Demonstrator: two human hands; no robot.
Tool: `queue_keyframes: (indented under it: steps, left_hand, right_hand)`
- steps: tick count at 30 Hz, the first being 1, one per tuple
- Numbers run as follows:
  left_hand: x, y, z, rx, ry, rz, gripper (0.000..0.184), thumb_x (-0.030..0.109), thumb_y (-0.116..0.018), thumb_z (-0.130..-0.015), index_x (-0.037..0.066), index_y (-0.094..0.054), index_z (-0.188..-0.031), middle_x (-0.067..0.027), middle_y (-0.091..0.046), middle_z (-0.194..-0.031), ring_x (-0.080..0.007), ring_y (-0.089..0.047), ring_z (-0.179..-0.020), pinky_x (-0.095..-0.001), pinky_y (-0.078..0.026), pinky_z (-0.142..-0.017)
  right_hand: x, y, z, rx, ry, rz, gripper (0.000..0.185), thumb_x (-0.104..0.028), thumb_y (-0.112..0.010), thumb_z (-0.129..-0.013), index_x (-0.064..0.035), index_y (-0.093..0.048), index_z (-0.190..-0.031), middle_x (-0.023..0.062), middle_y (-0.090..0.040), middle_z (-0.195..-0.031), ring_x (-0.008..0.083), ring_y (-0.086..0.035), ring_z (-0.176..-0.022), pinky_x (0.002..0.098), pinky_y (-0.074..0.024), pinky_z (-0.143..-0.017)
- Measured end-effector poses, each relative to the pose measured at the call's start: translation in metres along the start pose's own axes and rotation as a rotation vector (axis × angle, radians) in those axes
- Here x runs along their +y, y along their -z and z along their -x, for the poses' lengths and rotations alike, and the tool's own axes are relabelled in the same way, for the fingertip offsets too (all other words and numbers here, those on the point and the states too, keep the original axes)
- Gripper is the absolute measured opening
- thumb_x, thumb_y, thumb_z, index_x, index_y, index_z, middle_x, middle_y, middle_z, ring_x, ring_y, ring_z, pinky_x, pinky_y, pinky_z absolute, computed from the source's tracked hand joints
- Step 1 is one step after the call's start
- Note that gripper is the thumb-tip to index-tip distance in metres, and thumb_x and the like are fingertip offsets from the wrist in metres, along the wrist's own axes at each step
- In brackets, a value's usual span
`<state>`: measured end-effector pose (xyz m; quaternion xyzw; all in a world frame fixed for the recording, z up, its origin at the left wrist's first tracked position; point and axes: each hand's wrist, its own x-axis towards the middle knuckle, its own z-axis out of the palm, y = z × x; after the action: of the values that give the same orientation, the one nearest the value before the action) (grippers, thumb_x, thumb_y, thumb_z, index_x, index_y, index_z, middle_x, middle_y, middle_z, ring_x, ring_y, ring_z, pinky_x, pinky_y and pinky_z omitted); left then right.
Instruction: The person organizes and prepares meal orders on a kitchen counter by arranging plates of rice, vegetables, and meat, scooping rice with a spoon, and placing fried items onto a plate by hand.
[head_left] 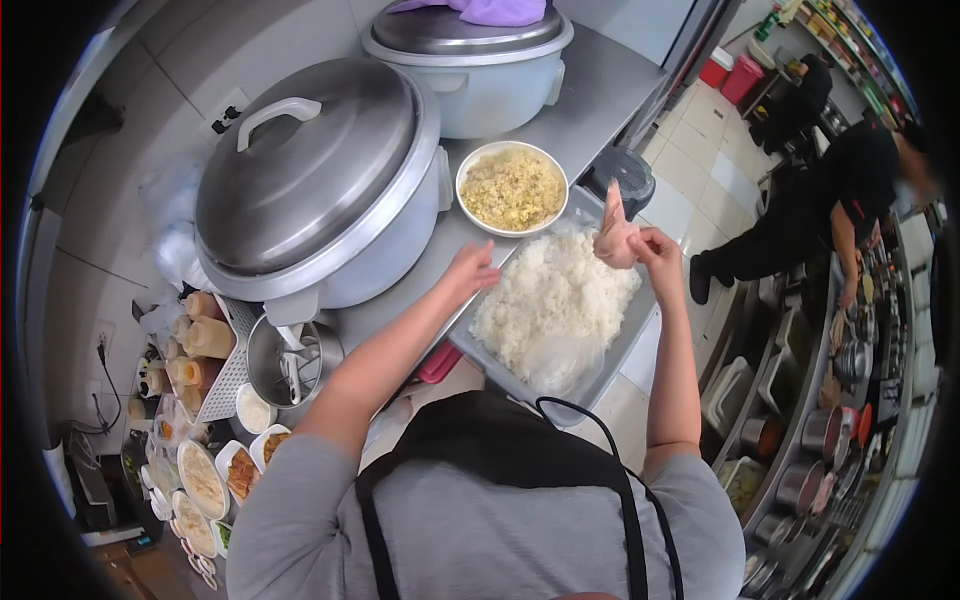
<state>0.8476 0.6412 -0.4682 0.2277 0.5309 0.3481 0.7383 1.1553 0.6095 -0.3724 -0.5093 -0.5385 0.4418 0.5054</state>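
Observation:
My right hand (655, 262) is raised over the right side of the cooked white rice (550, 300). Its fingers pinch a pale pinkish, lumpy thing (617, 240) that tapers to a point at the top; I cannot make out its kind. My left hand (472, 270) hovers by the left edge of the rice, fingers apart, holding nothing. The rice is heaped on clear plastic (556, 368) in a grey tub (607, 377). Just beyond it stands a white bowl (467, 205) of yellowish fried rice (512, 188).
Two large lidded rice cookers (375, 265) (480, 105) stand on the steel counter (610, 85). At left are a metal pot (262, 365), sauce bottles (208, 338) and several food containers (203, 480). On the right, a person in black (860, 170) bends beside shelves of pans.

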Motion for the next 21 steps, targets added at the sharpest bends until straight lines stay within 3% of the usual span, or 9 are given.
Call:
queue_keyframes:
  steps: [2, 4, 6, 7, 9, 12, 15, 19, 21]
  left_hand:
    - [0.009, -0.01, -0.043, 0.072, -0.09, 0.142, 0.05, 0.011, -0.047, -0.086, 0.007, -0.022, -0.129, -0.0174, -0.04, -0.122, -0.0339, -0.055, -0.095, -0.0412, -0.049, -0.078]
    - [0.016, -0.013, -0.076, 0.097, -0.158, 0.172, 0.051, 0.01, -0.048, -0.084, 0.009, -0.021, -0.128, -0.0176, -0.041, -0.12, -0.0337, -0.056, -0.093, -0.0429, -0.05, -0.076]
    - [0.014, -0.013, -0.095, 0.123, -0.218, 0.195, 0.053, 0.009, -0.049, -0.082, 0.01, -0.02, -0.126, -0.0177, -0.042, -0.118, -0.0335, -0.057, -0.09, -0.0446, -0.05, -0.074]
    - [0.016, -0.015, -0.098, 0.211, -0.219, 0.157, 0.053, 0.006, -0.047, -0.081, 0.011, -0.02, -0.127, -0.0183, -0.043, -0.118, -0.0338, -0.057, -0.091, -0.0456, -0.051, -0.073]
    - [0.017, -0.015, -0.097, 0.307, -0.218, 0.119, 0.055, 0.003, -0.044, -0.079, 0.011, -0.02, -0.128, -0.019, -0.043, -0.118, -0.0341, -0.057, -0.092, -0.0465, -0.052, -0.071]
    - [0.003, -0.003, -0.072, 0.134, -0.221, 0.213, 0.059, -0.003, -0.043, -0.074, 0.009, -0.024, -0.128, -0.0205, -0.044, -0.118, -0.0334, -0.058, -0.092, -0.0464, -0.054, -0.068]
    - [-0.002, 0.004, -0.015, 0.05, -0.083, 0.215, 0.066, -0.007, -0.04, -0.064, 0.006, -0.028, -0.128, -0.0196, -0.048, -0.115, -0.0331, -0.057, -0.097, -0.0467, -0.054, -0.073]
    - [-0.012, 0.004, 0.04, 0.072, -0.044, 0.056, 0.064, -0.006, -0.044, -0.063, 0.002, -0.031, -0.125, -0.019, -0.051, -0.111, -0.0301, -0.06, -0.092, -0.0441, -0.055, -0.071]
    - [-0.013, 0.003, 0.055, 0.056, -0.075, -0.031, 0.061, -0.004, -0.046, -0.063, -0.001, -0.033, -0.123, -0.0176, -0.052, -0.107, -0.0284, -0.061, -0.086, -0.0414, -0.056, -0.067]
  right_hand:
    - [0.026, 0.021, -0.026, 0.231, 0.015, 0.266, 0.016, -0.021, -0.064, -0.079, -0.0051, -0.059, -0.08, -0.0008, -0.056, -0.067, 0.008, -0.051, -0.062, 0.0216, -0.0411, -0.055]
    - [0.042, 0.031, -0.049, 0.256, -0.015, 0.197, 0.017, -0.021, -0.064, -0.08, -0.006, -0.057, -0.082, -0.0001, -0.056, -0.07, 0.0083, -0.051, -0.061, 0.0217, -0.0418, -0.056]
    - [0.057, 0.036, -0.075, 0.377, 0.108, 0.184, 0.016, -0.021, -0.063, -0.08, -0.0071, -0.055, -0.082, 0.0031, -0.056, -0.081, 0.0086, -0.051, -0.064, 0.0225, -0.0423, -0.055]
    - [0.058, 0.036, -0.088, 0.329, 0.084, 0.185, 0.019, -0.025, -0.059, -0.083, -0.0067, -0.053, -0.084, 0.0046, -0.053, -0.093, 0.0098, -0.051, -0.068, 0.0237, -0.0431, -0.055]
    - [0.061, 0.04, -0.104, 0.28, -0.023, 0.122, 0.021, -0.028, -0.056, -0.085, -0.0069, -0.052, -0.087, 0.004, -0.052, -0.095, 0.0113, -0.052, -0.071, 0.0241, -0.044, -0.056]
    - [0.063, 0.027, -0.125, 0.216, -0.156, -0.031, 0.023, -0.032, -0.049, -0.089, -0.0096, -0.049, -0.095, 0.0024, -0.052, -0.096, 0.0142, -0.054, -0.076, 0.0237, -0.0452, -0.057]
    - [0.075, 0.016, -0.147, 0.095, -0.308, -0.171, 0.02, -0.029, -0.048, -0.089, -0.0121, -0.049, -0.099, 0.004, -0.054, -0.097, 0.0147, -0.055, -0.079, 0.0238, -0.0458, -0.057]
    - [0.09, -0.034, -0.178, -0.367, -0.209, -0.004, 0.021, -0.025, -0.051, -0.087, -0.0089, -0.053, -0.099, 0.0035, -0.057, -0.09, 0.0139, -0.056, -0.071, 0.027, -0.0461, -0.062]
    - [0.093, -0.063, -0.185, -0.602, -0.037, 0.17, 0.008, -0.015, -0.055, -0.08, -0.0074, -0.055, -0.084, 0.0005, -0.057, -0.08, 0.0124, -0.054, -0.072, 0.023, -0.0436, -0.066]
